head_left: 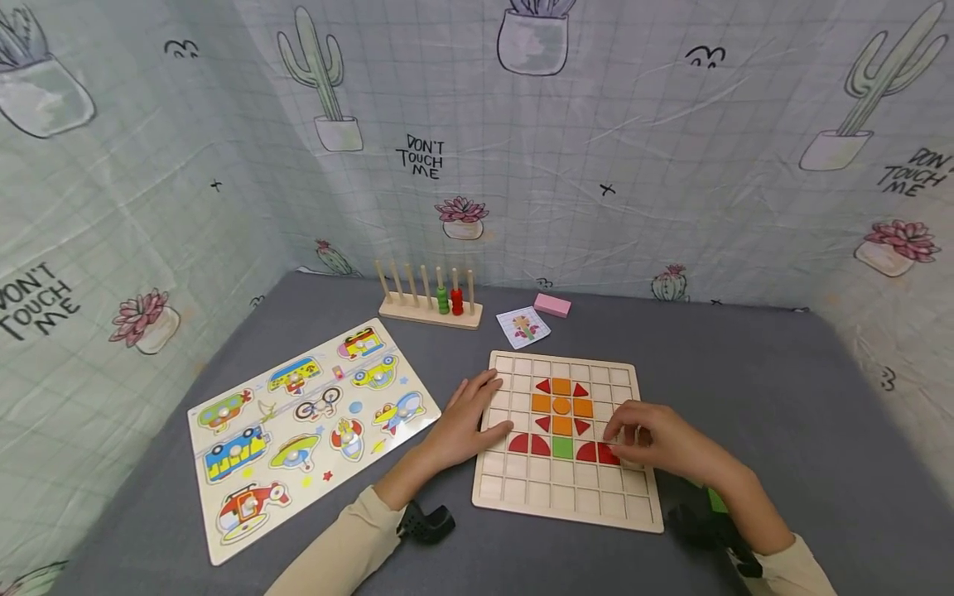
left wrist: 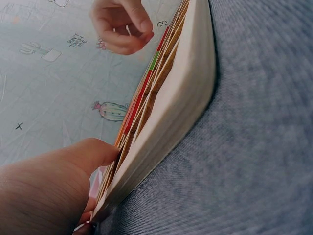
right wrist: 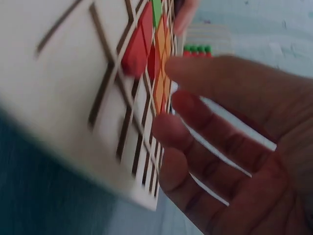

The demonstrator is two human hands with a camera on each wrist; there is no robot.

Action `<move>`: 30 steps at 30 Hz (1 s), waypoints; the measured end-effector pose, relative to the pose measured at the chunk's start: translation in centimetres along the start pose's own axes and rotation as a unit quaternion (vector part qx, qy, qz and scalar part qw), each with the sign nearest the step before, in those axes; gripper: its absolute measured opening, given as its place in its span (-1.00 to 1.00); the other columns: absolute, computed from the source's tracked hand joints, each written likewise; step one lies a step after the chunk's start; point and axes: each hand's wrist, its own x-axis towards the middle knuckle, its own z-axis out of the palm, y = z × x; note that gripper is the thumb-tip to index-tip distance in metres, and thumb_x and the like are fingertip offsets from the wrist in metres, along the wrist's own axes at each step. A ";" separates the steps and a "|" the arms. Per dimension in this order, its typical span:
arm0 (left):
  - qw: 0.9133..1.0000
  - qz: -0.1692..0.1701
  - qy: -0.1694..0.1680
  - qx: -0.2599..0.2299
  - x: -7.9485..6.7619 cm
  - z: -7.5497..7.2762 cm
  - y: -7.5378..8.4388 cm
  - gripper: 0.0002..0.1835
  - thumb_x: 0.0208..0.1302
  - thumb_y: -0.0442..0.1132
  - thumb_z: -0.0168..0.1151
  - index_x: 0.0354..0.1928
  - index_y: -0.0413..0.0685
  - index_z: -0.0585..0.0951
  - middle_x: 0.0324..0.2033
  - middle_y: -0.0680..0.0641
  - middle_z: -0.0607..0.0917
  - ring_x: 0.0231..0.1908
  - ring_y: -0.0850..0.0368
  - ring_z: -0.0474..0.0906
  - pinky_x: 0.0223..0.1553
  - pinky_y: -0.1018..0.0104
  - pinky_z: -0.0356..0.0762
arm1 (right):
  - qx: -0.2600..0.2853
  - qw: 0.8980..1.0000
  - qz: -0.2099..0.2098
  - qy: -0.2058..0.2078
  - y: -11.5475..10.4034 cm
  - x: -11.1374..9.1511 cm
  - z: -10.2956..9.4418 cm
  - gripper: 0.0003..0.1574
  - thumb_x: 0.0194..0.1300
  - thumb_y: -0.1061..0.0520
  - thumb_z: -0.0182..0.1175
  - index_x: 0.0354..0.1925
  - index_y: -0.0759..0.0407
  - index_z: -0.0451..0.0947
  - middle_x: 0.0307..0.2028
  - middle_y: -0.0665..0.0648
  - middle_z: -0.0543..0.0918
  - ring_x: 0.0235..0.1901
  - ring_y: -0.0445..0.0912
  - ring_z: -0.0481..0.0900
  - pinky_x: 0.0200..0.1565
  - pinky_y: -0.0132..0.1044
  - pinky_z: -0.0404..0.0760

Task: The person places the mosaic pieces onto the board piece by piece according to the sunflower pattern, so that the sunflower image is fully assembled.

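A square wooden grid board (head_left: 523, 488) lies on the table, bearing flat coloured tiles. Its pattern has orange squares around an orange round tile (head_left: 561, 406), small red triangles, a green square (head_left: 562, 448) and red quarter-circle tiles (head_left: 518, 444). My left hand (head_left: 465, 418) rests on the board's left edge, thumb on the grid and fingers spread toward the far corner. Over the board's right side, my right hand (head_left: 656, 434) hovers by the rightmost red tile (head_left: 607, 454). The right wrist view shows its fingers (right wrist: 205, 117) loosely bent, with nothing between them.
Left of the board lies a vehicle picture puzzle (head_left: 350, 468). Behind stand a wooden peg rack (head_left: 432, 314) with green and red beads, a pattern card (head_left: 524, 327) and a pink block (head_left: 552, 305). Something green (head_left: 717, 500) is partly hidden by the right forearm.
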 end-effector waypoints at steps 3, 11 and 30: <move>1.000 -0.002 0.001 0.000 0.0 -0.1 -0.1 -0.25 0.30 -0.02 0.22 0.43 -0.23 0.26 0.45 -0.18 0.18 0.46 -0.07 0.06 0.49 -0.04 -0.22 | 0.006 1.000 -0.003 -0.008 0.5 -0.7 -0.6 -0.87 0.24 0.22 0.33 -0.21 0.08 0.61 -0.34 -0.05 0.57 -0.47 -0.32 0.41 -0.47 -0.39 0.49; 1.000 -0.001 0.001 -0.002 0.0 -0.1 -0.2 -0.25 0.31 -0.02 0.22 0.43 -0.24 0.26 0.45 -0.18 0.17 0.46 -0.06 0.05 0.49 -0.03 -0.23 | -0.008 1.000 -0.004 -0.011 1.6 -2.5 -2.2 -0.85 0.19 0.25 0.37 -0.24 0.13 0.62 -0.36 -0.02 0.56 -0.47 -0.33 0.40 -0.50 -0.39 0.48; 1.000 -0.002 0.001 0.002 0.1 0.0 0.0 -0.25 0.30 -0.03 0.23 0.42 -0.24 0.27 0.45 -0.19 0.18 0.46 -0.09 0.05 0.48 -0.05 -0.21 | 0.106 0.985 0.056 -0.126 3.9 -5.3 -4.8 -0.65 0.11 0.38 0.33 -0.09 0.42 0.53 -0.24 0.13 0.54 -0.40 -0.10 0.43 -0.47 -0.33 0.48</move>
